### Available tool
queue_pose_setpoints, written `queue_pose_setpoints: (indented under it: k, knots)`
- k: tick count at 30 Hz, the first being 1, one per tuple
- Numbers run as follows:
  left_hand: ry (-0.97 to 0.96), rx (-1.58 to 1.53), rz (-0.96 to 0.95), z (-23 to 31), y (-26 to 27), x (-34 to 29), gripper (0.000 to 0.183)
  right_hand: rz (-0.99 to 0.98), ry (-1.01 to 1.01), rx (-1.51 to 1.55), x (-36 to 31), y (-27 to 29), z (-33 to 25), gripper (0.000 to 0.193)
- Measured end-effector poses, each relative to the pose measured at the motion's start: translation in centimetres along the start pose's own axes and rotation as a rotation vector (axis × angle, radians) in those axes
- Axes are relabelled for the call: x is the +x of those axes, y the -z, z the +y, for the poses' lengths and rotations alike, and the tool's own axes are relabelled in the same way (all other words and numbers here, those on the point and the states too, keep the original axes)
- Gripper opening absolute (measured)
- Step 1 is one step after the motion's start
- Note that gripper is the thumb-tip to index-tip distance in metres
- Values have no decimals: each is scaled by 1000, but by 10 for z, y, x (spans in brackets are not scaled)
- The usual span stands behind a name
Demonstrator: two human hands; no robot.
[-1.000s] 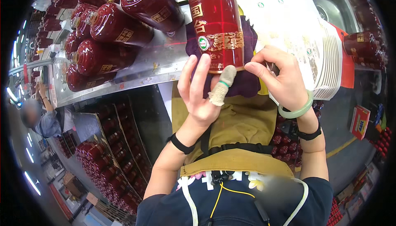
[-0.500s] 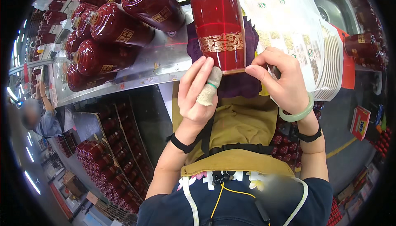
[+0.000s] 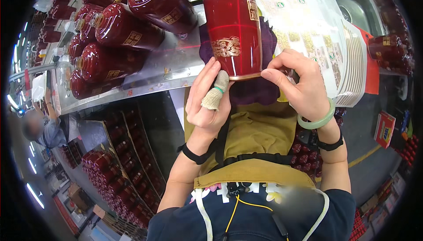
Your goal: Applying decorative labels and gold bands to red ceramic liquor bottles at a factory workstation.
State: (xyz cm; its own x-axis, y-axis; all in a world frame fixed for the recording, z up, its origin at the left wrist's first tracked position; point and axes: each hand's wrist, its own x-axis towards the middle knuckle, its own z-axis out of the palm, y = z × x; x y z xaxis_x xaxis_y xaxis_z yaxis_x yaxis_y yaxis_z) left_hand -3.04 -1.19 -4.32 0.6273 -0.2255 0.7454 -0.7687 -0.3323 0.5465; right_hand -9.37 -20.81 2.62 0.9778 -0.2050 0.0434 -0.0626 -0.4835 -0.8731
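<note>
A large dark-red glossy bottle [image 3: 233, 21] lies with its base toward me on a purple cloth [image 3: 268, 92]. It bears a gold ornamental pattern and a gold square label, and a thin copper-gold line runs round its base edge. My left hand [image 3: 207, 95] grips the bottle at the left of its base; a knitted finger cover with a green band sits on the thumb. At the right end of the base edge, my right hand [image 3: 299, 80] is pinched closed against the bottle. What its fingers hold is hidden. A green bangle circles that wrist.
Several similar red bottles [image 3: 128, 34] crowd the metal table [image 3: 154, 76] at left. Printed sheets with gold labels [image 3: 304, 25] lie at right, beside a metal sink [image 3: 361, 10]. Bottles fill racks [image 3: 105, 170] below left. Another person [image 3: 50, 126] works at far left.
The bottle has turned about its length: its gold pattern moved left and a square label came into sight at right. My left hand shifted slightly left; my right hand stayed about in place.
</note>
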Motion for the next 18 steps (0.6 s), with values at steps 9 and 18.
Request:
queue_pose_setpoints:
  k: [9, 18]
  knots:
    - [-155, 127, -52, 9, 0, 0, 33, 3, -14, -43, -1, 5, 1, 18]
    - [38, 0, 31, 7, -5, 5, 30, -6, 25, 15, 0, 0, -3, 20]
